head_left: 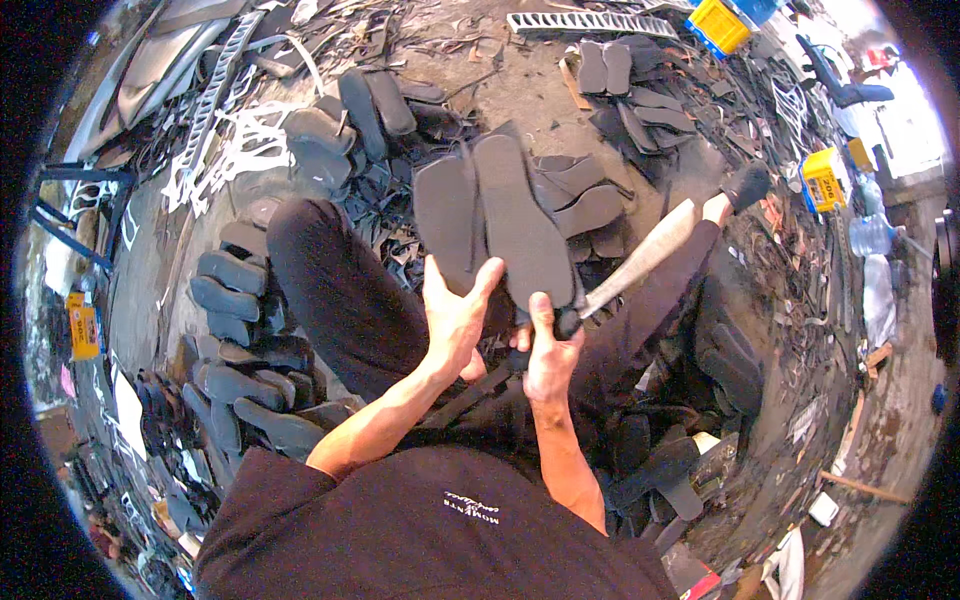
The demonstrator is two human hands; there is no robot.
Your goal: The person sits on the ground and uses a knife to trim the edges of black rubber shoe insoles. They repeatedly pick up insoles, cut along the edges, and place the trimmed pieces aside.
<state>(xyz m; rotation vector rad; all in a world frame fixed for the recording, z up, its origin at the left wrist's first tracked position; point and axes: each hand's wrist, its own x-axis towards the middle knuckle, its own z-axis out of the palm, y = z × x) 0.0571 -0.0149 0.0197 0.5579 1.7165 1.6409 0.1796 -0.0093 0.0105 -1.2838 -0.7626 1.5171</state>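
Dk grey sole-shaped pcs [530, 225] in hand: matt, fairly smooth, foam- or rubber-like. Blk T-shirt [400, 540] = matt cloth, dk trousers [330, 290] ditto. Clear bottle [868, 236] looks like glossy plastic; bare flr [525, 85] rough & matt.

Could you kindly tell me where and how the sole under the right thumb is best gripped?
Probably by its lower end, coming from the wearer's side, thumb on the upper face: the sole is a long, flat slab pointing away, so that end lies nearest the body, and the right hand has its thumb there.
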